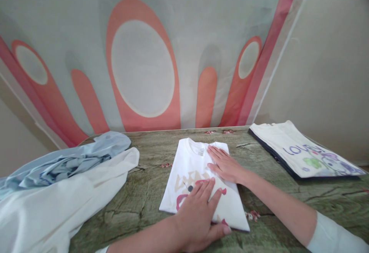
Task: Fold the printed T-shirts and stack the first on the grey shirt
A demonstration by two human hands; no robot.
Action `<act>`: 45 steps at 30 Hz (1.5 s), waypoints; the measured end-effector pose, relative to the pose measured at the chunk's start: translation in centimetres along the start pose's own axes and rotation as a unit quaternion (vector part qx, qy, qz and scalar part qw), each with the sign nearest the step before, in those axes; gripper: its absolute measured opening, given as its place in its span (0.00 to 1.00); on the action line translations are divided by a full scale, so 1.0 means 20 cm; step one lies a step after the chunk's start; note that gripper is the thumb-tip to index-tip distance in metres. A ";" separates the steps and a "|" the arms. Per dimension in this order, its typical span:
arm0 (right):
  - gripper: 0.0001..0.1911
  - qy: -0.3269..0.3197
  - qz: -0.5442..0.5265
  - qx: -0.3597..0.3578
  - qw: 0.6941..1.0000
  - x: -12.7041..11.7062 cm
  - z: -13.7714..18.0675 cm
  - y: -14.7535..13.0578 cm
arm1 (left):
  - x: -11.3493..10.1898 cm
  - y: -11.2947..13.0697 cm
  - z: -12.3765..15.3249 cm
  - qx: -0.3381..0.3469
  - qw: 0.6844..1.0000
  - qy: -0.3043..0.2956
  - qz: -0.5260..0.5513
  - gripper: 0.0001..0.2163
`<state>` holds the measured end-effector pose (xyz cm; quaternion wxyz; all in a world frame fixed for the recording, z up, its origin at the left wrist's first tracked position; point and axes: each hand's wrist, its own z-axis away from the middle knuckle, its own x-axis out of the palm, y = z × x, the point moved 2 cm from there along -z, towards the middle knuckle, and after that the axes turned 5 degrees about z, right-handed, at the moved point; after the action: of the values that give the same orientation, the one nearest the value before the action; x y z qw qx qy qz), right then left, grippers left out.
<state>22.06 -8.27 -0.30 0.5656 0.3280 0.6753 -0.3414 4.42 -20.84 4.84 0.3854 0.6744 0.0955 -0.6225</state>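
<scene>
A white T-shirt [188, 168] with a red and beige print lies folded in the middle of the green table [138, 207]. My left hand [198, 214] rests flat on its near part, fingers stretched out over the print. My right hand [226, 164] lies flat on the shirt's right side near the collar, fingers together and extended. Neither hand holds anything.
A heap of loose light-blue [72, 158] and white [57, 203] garments lies on the left. A folded stack topped by a white printed shirt [302, 151] sits at the right rear. A wall with orange ovals stands behind the table.
</scene>
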 end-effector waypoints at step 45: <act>0.25 0.105 -0.003 -0.033 0.994 -0.01 -0.24 0.17 | -0.19 -0.73 0.00 -0.194 0.938 0.288 0.027 0.08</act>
<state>22.32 -2.44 0.13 0.5008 0.3408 0.7432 -0.2841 -5.18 -9.54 2.50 0.4810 0.7395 0.3028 -0.3606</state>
